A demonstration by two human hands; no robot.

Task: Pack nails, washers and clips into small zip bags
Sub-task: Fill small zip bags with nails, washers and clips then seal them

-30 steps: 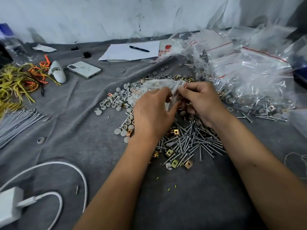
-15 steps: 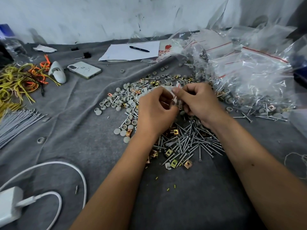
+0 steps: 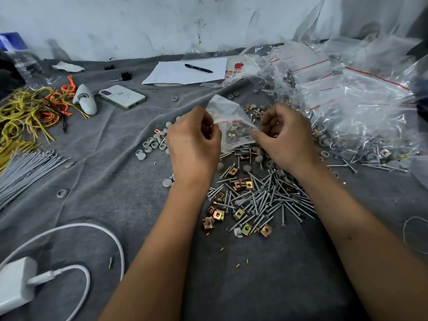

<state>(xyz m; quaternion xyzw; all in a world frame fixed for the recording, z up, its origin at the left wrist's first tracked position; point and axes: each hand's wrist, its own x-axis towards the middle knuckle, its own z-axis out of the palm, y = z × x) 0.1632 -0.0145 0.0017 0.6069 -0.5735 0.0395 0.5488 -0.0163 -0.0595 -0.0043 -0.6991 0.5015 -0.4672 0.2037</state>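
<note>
A small clear zip bag (image 3: 228,117) with a red strip hangs between my hands, above the heap. My left hand (image 3: 193,144) pinches its left edge and my right hand (image 3: 286,137) pinches its right edge. A few grey washers and a yellow clip show through the bag's lower part. Under my hands lies a heap of silver nails (image 3: 266,200) mixed with brass and yellow clips (image 3: 217,215). Grey washers (image 3: 151,144) are scattered to the left of the left hand.
A pile of clear zip bags (image 3: 352,100) fills the right side. A phone (image 3: 122,96), paper with a pen (image 3: 198,68), coloured wires (image 3: 30,112), grey rods (image 3: 25,165) and a white charger with cable (image 3: 18,286) lie on the grey cloth.
My hands have drawn apart from each other, spreading the small bag between them. The bag now hangs higher and shows parts inside.
</note>
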